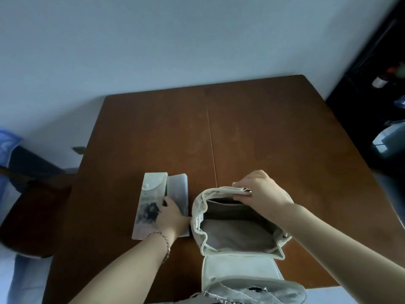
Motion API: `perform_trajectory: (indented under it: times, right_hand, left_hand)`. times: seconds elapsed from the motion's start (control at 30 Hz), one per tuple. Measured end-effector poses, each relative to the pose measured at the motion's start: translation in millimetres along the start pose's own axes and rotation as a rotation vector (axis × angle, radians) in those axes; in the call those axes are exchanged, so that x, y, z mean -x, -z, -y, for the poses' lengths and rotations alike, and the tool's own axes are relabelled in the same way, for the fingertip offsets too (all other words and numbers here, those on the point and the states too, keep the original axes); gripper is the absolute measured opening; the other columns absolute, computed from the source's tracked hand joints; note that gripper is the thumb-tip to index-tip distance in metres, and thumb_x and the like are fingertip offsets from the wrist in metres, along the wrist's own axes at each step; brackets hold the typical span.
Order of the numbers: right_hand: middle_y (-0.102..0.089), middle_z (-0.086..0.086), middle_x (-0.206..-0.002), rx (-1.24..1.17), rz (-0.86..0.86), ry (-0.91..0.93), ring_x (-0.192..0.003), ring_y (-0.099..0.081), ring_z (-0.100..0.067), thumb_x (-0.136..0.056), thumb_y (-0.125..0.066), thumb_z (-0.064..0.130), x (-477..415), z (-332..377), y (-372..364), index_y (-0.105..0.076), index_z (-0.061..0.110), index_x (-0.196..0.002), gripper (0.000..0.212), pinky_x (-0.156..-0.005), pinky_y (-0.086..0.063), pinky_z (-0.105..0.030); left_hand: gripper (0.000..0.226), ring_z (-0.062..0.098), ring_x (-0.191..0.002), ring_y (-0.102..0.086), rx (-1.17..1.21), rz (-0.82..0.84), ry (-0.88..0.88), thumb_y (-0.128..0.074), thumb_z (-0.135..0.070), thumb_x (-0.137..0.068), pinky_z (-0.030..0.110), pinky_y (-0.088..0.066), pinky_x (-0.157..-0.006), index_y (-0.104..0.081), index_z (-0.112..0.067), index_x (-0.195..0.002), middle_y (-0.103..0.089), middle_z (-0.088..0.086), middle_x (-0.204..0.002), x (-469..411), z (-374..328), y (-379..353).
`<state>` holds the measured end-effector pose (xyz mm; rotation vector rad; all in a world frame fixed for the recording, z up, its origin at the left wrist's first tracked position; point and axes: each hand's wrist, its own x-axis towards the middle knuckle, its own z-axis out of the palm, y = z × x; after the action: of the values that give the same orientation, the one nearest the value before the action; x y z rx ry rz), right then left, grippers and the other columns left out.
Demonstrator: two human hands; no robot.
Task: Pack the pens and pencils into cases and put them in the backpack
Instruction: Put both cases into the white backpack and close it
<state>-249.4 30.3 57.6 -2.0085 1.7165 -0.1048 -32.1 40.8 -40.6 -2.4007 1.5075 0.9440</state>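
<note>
Looks like a room in a home: a brown wooden table point(263, 139) pushed against a plain pale wall point(153, 44), a dark chair point(32, 216) alongside, and perhaps bottles point(381, 81) on dark shelving, too blurred to be sure.

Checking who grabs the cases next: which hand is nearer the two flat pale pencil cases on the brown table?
Left. The left hand rests on the pencil cases; the right hand is apart, holding the cream backpack rim.

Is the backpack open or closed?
Open. The right hand holds the backpack rim up, its flap hangs toward the person, and the inside shows.
</note>
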Motion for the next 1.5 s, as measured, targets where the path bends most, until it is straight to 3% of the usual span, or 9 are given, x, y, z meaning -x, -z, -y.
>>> perform_trajectory:
  times: [0.13,0.4,0.6,0.83,0.93,1.03,1.2,1.37,1.5]
  right_hand:
    - [-0.061,-0.004,-0.089,0.051,-0.229,0.069,-0.079,-0.061,-0.030,-0.066,-0.081,0.021,4,0,-7,-0.069,0.017,-0.091,0.028,-0.062,-0.045,-0.031]
    - [-0.065,0.000,-0.095,-0.101,-0.259,-0.087,-0.082,-0.062,-0.023,-0.079,-0.065,0.016,0,18,-5,-0.065,0.017,-0.094,0.015,-0.067,-0.047,-0.028]
    - [-0.072,-0.013,-0.097,-1.116,0.025,-0.398,-0.093,-0.067,-0.029,-0.087,-0.052,0.049,-7,21,11,-0.069,0.007,-0.094,0.046,-0.086,-0.055,-0.044]
    - [-0.068,-0.011,-0.100,-1.215,-0.047,-0.423,-0.091,-0.065,-0.027,-0.086,-0.063,0.030,-9,5,13,-0.062,0.008,-0.104,0.028,-0.081,-0.056,-0.044]
    - [-0.070,-0.005,-0.098,-1.263,-0.035,-0.284,-0.094,-0.066,-0.025,-0.087,-0.062,0.023,-1,-4,14,-0.063,0.017,-0.105,0.019,-0.087,-0.054,-0.047]
    - [-0.074,0.006,-0.084,-1.221,-0.077,-0.077,-0.084,-0.069,-0.013,-0.085,-0.061,0.008,10,-6,11,-0.062,0.022,-0.101,0.020,-0.076,-0.057,-0.030]
    - [-0.066,0.024,-0.088,-0.666,-0.149,0.249,-0.084,-0.058,0.003,-0.072,-0.074,0.023,26,-13,-3,-0.061,0.036,-0.099,0.032,-0.077,-0.045,-0.008]
    - [-0.069,-0.003,-0.099,0.096,-0.149,0.333,-0.080,-0.069,-0.026,-0.076,-0.065,0.020,23,-16,-31,-0.061,0.016,-0.111,0.036,-0.056,-0.053,-0.029]
    - [-0.056,-0.007,-0.122,0.446,0.194,0.116,-0.107,-0.059,-0.029,-0.090,-0.046,0.012,3,0,-39,-0.045,0.012,-0.124,0.034,-0.073,-0.046,-0.033]
  left_hand:
    - [0.078,0.032,-0.118,-0.053,0.446,-0.002,-0.039,-0.072,-0.028,-0.073,0.045,-0.048,-0.095,-0.030,-0.011,-0.137,-0.051,0.013,-0.132,5,-13,41]
    - [0.065,0.011,-0.085,-0.056,0.538,0.044,-0.415,-0.060,-0.038,-0.085,0.016,-0.045,-0.056,-0.022,-0.032,-0.137,-0.048,-0.004,-0.109,81,-62,109]
    - [0.085,0.013,-0.114,-0.052,0.247,-0.038,-0.566,-0.065,-0.048,-0.079,0.020,-0.051,-0.079,-0.013,-0.032,-0.144,-0.038,-0.004,-0.140,102,-77,76]
    - [0.033,0.005,-0.111,-0.052,0.093,-0.251,-0.900,-0.044,-0.041,-0.094,0.011,-0.044,-0.081,-0.056,-0.015,-0.111,-0.058,0.001,-0.129,79,-51,66]
    - [0.028,0.014,-0.143,-0.003,-0.117,-0.250,-0.899,-0.050,-0.039,-0.091,0.037,-0.018,-0.113,-0.068,-0.021,-0.101,-0.008,-0.007,-0.157,58,-29,56]
    - [0.038,0.024,-0.146,0.011,-0.170,-0.108,-0.714,-0.056,-0.035,-0.089,0.040,-0.011,-0.118,-0.051,-0.039,-0.127,0.015,-0.005,-0.158,50,-26,52]
    - [0.077,0.019,-0.145,-0.015,0.261,0.266,-0.562,-0.042,0.011,-0.081,0.021,-0.023,-0.108,-0.029,-0.040,-0.137,-0.007,0.001,-0.158,49,-37,50]
    - [0.086,0.022,-0.143,-0.016,0.353,0.305,-0.622,-0.047,0.016,-0.076,0.045,-0.026,-0.116,-0.037,-0.056,-0.123,-0.017,-0.003,-0.153,38,-34,44]
    - [0.095,0.020,-0.143,-0.020,0.363,0.352,-0.612,-0.041,0.025,-0.070,0.019,-0.035,-0.104,-0.036,-0.047,-0.131,-0.011,-0.007,-0.155,43,-36,47]
